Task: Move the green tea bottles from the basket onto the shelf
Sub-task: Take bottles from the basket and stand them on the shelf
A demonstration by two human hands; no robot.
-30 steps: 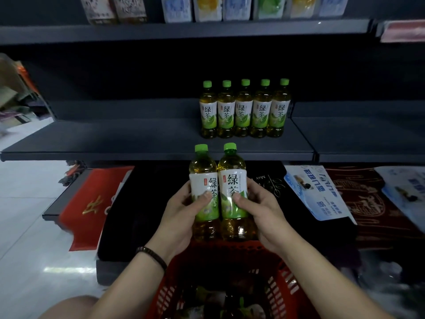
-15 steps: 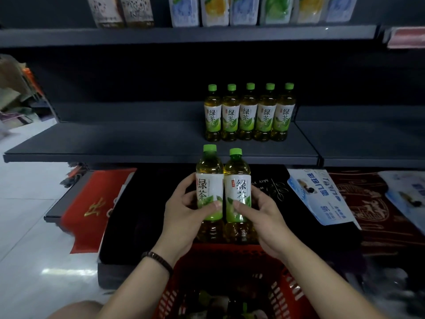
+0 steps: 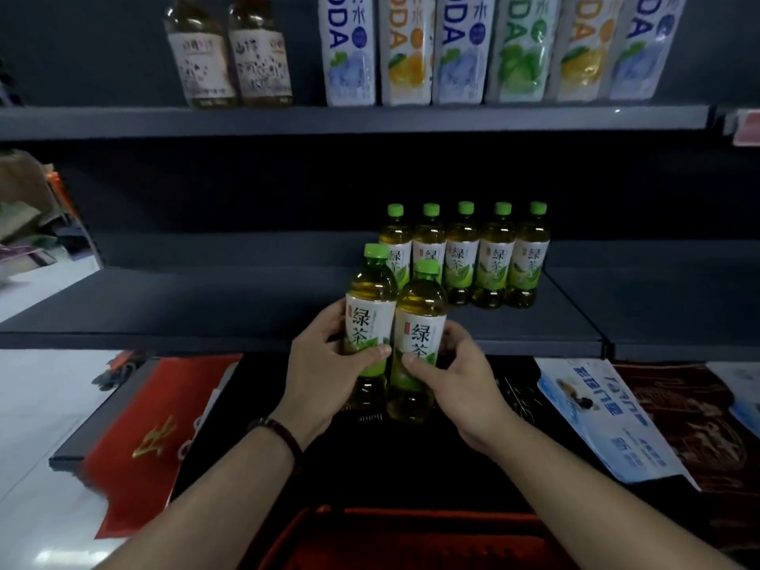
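Observation:
Each of my hands grips a green tea bottle with a green cap and a white-green label. My left hand [image 3: 329,364] holds the left bottle [image 3: 369,318], slightly higher. My right hand [image 3: 456,376] holds the right bottle [image 3: 417,335]. Both bottles are upright in the air, touching side by side, in front of the dark shelf's front edge [image 3: 246,337]. A row of several green tea bottles [image 3: 493,261] stands at the back of that shelf, just beyond the held pair. Only the red basket's rim [image 3: 411,516] shows at the bottom.
An upper shelf [image 3: 349,121] carries two tea bottles [image 3: 230,51] and several soda packs [image 3: 473,47]. Below the middle shelf lie red packets [image 3: 156,425], blue-white packets [image 3: 608,421] and dark patterned goods [image 3: 699,425]. White floor lies to the left.
Both hands have lifted the two bottles up and forward, away from the basket toward the shelf's front edge. The left bottle now sits higher than the right. The view has tilted upward.

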